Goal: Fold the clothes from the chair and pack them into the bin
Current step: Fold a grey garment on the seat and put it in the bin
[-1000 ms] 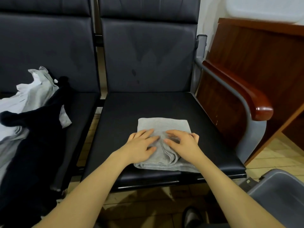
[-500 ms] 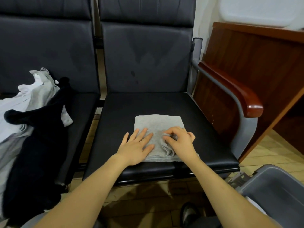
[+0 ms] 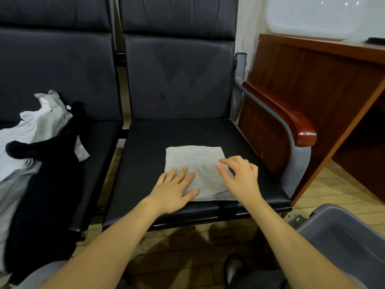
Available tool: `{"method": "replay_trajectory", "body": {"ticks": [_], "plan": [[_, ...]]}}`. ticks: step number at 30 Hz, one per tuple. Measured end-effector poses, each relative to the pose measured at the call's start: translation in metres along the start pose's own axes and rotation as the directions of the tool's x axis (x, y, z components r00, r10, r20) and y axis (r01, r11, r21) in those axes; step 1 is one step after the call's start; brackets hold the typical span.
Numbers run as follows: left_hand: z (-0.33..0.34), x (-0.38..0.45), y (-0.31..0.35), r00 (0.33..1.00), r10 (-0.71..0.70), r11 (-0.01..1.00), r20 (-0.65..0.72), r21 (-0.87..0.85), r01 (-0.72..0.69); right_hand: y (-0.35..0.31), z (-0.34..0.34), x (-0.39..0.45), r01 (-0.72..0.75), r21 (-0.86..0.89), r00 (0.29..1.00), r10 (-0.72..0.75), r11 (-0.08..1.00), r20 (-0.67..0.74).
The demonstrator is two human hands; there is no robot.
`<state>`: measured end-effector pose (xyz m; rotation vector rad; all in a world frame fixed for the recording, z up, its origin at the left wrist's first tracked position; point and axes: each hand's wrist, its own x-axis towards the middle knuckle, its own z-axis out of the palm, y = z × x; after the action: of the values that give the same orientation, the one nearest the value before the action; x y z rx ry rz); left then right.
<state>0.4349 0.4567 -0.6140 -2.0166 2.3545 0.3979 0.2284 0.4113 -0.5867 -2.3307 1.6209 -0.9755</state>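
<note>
Folded grey cloth [image 3: 195, 163]: lies flat, centre of frame, on black chair seat [image 3: 145, 159]; left hand [image 3: 175, 188] flat, pressing its lower-left corner; right hand [image 3: 239, 178] fingers apart, loosely curled over right edge, gripping nothing; grey bin [image 3: 341, 243] lower right, nearer right hand; lift likely next

I see a black padded chair seat [image 3: 187, 138] in front of me, with a folded grey cloth [image 3: 198, 163] lying flat on it toward its 5 o'clock corner. At 9 o'clock sits a second black seat [image 3: 100, 138], carrying a loose heap of pale grey clothes [image 3: 41, 122] and a black garment [image 3: 48, 163] draped over its front edge. A grey bin [image 3: 343, 236] stands on the wooden floor [image 3: 333, 190] at 4 o'clock.
</note>
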Motion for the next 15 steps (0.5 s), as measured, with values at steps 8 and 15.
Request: {"method": "replay_trajectory", "body": {"ticks": [8,15], "plan": [[-0.002,-0.008,-0.01,0.994,-0.102,0.995,0.029,0.013,0.102,0.011,0.021,0.003,0.177,-0.223,0.737,0.021,0.959,0.676],[-0.01,-0.015,-0.017,0.993,-0.067,0.997,-0.096,-0.043,0.063,0.001,0.001,0.003,0.159,-0.184,0.804,-0.019,0.97,0.595]]}}
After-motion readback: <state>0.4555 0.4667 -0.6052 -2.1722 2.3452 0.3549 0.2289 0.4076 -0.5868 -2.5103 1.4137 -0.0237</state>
